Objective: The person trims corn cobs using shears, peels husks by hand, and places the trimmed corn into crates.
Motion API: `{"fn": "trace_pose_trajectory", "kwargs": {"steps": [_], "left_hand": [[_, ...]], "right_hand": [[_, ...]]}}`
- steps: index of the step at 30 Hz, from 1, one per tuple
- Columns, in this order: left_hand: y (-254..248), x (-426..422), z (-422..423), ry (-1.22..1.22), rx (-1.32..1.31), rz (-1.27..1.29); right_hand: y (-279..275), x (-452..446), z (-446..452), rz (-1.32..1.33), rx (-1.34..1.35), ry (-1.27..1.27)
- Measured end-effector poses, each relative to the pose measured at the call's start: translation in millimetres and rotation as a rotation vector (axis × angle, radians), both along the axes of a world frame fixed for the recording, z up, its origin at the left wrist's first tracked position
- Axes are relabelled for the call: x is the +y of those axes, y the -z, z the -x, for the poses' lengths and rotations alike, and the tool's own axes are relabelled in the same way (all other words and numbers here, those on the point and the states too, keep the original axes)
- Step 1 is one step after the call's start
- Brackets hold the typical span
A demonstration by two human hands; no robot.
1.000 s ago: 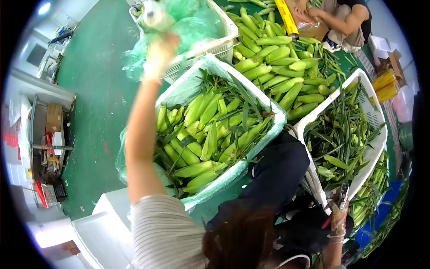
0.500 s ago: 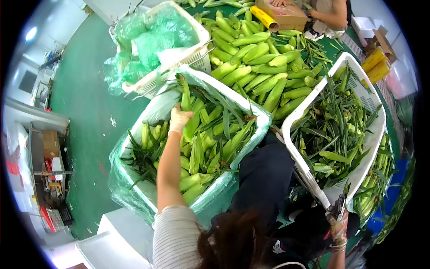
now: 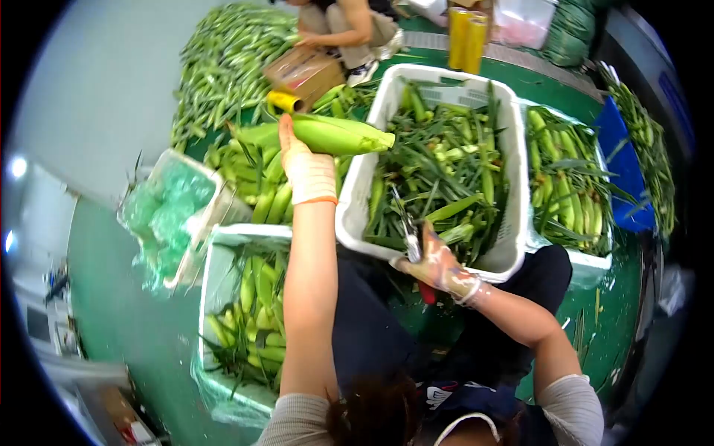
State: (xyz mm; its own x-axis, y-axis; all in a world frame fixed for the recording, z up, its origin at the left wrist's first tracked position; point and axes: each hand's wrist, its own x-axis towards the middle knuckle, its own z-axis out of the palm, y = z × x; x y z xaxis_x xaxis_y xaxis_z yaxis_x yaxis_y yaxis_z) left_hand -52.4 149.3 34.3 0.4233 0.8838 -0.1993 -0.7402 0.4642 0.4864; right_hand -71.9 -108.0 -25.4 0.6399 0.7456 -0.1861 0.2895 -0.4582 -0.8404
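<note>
My left hand (image 3: 309, 172), in a pale glove with an orange band at the wrist, is closed around a green ear of corn (image 3: 346, 137) in its husk. The ear lies sideways above the corn pile, its tip pointing right. My right hand (image 3: 445, 269), in a stained glove, grips pruning shears (image 3: 410, 236) with a red handle. Their blades point up and away, over the near edge of a white crate (image 3: 513, 178) filled with leaves and husk trimmings. Part of the shears' handle is hidden by my fingers.
At lower left stands a lined crate (image 3: 217, 276) of corn. A crate of green bags (image 3: 167, 212) is behind it. More corn (image 3: 569, 197) fills a box at right. Beyond the pile (image 3: 279, 204), a person (image 3: 349, 30) crouches by a cardboard box (image 3: 316, 78).
My left hand has lifted an ear of corn out of the lined crate and moved it forward and right. My right hand has brought the shears up to the trimmings crate. The view has swung right.
</note>
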Motion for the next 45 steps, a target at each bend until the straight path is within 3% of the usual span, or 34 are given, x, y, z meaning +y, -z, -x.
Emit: {"fn": "trace_pose_trajectory", "kwargs": {"steps": [2, 4, 8, 10, 12, 13, 14, 16, 17, 18, 20, 21, 24, 26, 28, 30, 32, 33, 34, 36, 38, 40, 42, 43, 45], "left_hand": [[10.8, -17.9, -25.4, 0.167, -0.013, 0.109], [33.0, -36.4, -43.5, 0.159, 0.054, 0.068], [46.5, -74.1, -60.7, 0.191, 0.154, 0.117], [52.2, -78.2, -71.0, 0.145, 0.245, 0.16], [60.6, -68.2, -75.3, 0.221, 0.18, 0.151], [63.0, -67.2, -73.3, 0.229, 0.213, 0.02], [65.1, -60.1, -72.6, 0.232, 0.223, 0.019], [65.2, -44.4, -79.9, 0.403, 0.251, 0.042], [66.6, -42.1, -84.0, 0.425, 0.343, -0.089], [71.8, -42.8, -81.4, 0.418, 0.348, -0.084], [62.7, -58.4, -73.7, 0.611, 0.414, -0.385], [65.9, -59.4, -72.2, 0.735, 0.333, -0.478], [58.3, -86.4, -69.1, 0.927, 0.157, -0.422], [56.4, -93.1, -67.6, 0.971, 0.127, -0.42], [56.6, -90.5, -65.7, 0.998, 0.142, -0.41], [55.5, -85.9, -60.1, 0.983, 0.167, -0.416], [51.0, -79.7, -58.3, 0.957, 0.256, -0.475], [52.9, -64.4, -56.6, 0.915, 0.284, -0.53], [53.4, -49.1, -52.6, 0.844, 0.334, -0.628], [49.2, -35.7, -48.4, 0.807, 0.502, -0.732], [51.7, -41.7, -48.4, 0.972, 0.602, -0.83], [52.2, -59.9, -46.1, 1.086, 0.552, -0.826], [59.0, -77.5, -46.5, 1.229, 0.503, -0.843], [65.7, -84.8, -48.2, 1.261, 0.598, -0.955], [71.7, -95.8, -50.6, 1.26, 0.696, -1.059]], "right_hand": [[6.7, 2.7, -19.1, -0.085, 0.045, 0.092], [14.5, 6.8, -36.3, -0.052, -0.041, 0.25], [-1.8, 0.8, -81.9, -0.195, 0.112, 0.183], [16.1, -0.7, -96.2, -0.218, 0.12, 0.217], [38.7, -10.5, -107.8, -0.265, 0.297, 0.209], [42.5, -19.6, -108.9, -0.169, 0.268, 0.226], [36.2, -29.8, -110.4, -0.06, 0.396, 0.195], [36.6, -42.6, -113.6, 0.013, 0.396, 0.147], [28.6, -46.5, -111.3, -0.075, 0.519, 0.229], [58.0, -49.3, -125.1, -0.08, 0.563, 0.244], [53.7, -56.8, -136.8, -0.29, 0.439, 0.213], [42.8, -50.9, -142.8, -0.221, 0.483, 0.245], [25.6, -36.8, -142.9, -0.414, 0.391, 0.106], [3.7, -36.8, -135.9, -0.373, 0.521, 0.035], [-11.4, -45.0, -140.4, -0.258, 0.395, -0.006], [11.7, -49.1, -155.9, -0.283, 0.219, -0.012], [20.3, -56.7, -161.6, -0.333, 0.59, 0.016], [40.9, -59.2, -163.0, -0.39, 0.55, 0.065], [48.1, -62.4, -165.6, -0.266, 0.496, 0.157], [66.2, -63.4, -175.4, 0.101, -0.275, 0.118], [61.1, -58.1, -170.5, 0.113, -0.115, 0.085], [54.3, -44.2, -151.7, -0.176, -0.237, 0.227], [29.1, -26.3, -152.0, -0.332, 0.155, 0.237], [10.2, -23.3, -152.2, -0.446, 0.356, 0.264], [-1.2, -21.4, -154.7, -0.539, 0.481, 0.342]]}}
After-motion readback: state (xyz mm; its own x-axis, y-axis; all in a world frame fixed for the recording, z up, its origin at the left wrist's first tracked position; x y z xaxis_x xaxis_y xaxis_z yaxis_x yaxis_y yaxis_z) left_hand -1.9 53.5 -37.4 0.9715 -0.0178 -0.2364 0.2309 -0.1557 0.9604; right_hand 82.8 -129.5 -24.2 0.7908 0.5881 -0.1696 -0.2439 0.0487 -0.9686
